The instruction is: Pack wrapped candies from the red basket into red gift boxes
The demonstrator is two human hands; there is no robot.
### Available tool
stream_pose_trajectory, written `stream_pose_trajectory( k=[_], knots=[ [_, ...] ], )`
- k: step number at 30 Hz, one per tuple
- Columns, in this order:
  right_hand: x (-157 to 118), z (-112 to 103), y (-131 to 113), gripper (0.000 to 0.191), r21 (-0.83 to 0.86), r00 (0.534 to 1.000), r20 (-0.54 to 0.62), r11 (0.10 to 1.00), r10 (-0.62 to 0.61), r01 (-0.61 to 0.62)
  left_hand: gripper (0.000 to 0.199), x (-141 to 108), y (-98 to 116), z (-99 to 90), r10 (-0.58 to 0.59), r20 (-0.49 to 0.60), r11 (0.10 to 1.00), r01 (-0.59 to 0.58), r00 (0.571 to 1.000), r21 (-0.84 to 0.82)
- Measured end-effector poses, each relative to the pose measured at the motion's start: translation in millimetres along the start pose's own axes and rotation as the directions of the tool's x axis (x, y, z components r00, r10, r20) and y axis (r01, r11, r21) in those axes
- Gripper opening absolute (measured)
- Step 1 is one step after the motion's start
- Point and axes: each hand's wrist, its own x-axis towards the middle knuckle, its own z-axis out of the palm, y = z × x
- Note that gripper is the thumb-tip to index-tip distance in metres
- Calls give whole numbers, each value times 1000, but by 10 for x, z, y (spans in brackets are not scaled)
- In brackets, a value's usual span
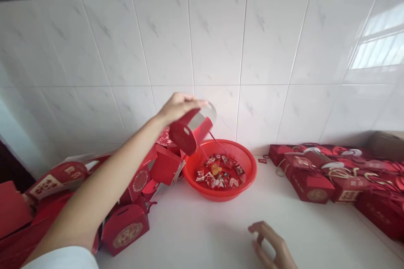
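My left hand (180, 106) is closed on the upper edge of a red paper gift box (186, 133), which hangs tilted above the left rim of a red plastic basket (252, 172). The box's top flaps stand apart and its pale inside shows. Small wrapped candies (217, 172) lie in the basket. Over the white tabletop, in front of the basket, my right hand (269, 243) has its thumb and fingers apart and holds nothing.
Several red gift boxes (126, 229) lie heaped at the left. More boxes with cord handles (311, 183) stand in a cluster at the right. A small red packet (262, 161) lies beside the basket. Behind everything rises a white tiled wall (217, 50).
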Motion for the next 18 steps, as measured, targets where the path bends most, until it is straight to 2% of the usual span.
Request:
stream_pose_trajectory(
  k=[1,3,6,9,12,15,18],
  knots=[
    [53,-78,-56,28,4,1000,-1,1000,-29,29,37,-171,3,210,38,101,999,-34,994,-38],
    [164,-238,-189,23,-1,997,-75,1000,-11,10,36,-532,-75,631,103,229,990,-78,968,-118],
    [308,-437,-414,24,51,982,-185,998,40,-31,29,-1035,-319,1178,112,343,985,-59,933,-159],
    [401,-518,-634,22,91,978,-209,996,22,-3,15,-1373,-581,1523,56,390,987,8,919,-159],
    [437,-463,-792,25,44,988,-145,997,-61,67,15,-1504,-777,1650,-33,419,975,121,907,-186],
    [424,-335,-837,30,-22,991,-25,991,-134,133,25,-1507,-909,1638,-100,432,946,221,896,-239],
    [397,-232,-787,30,-74,995,83,995,-56,63,34,-1484,-1023,1581,-135,463,917,287,876,-276]
  ],
)
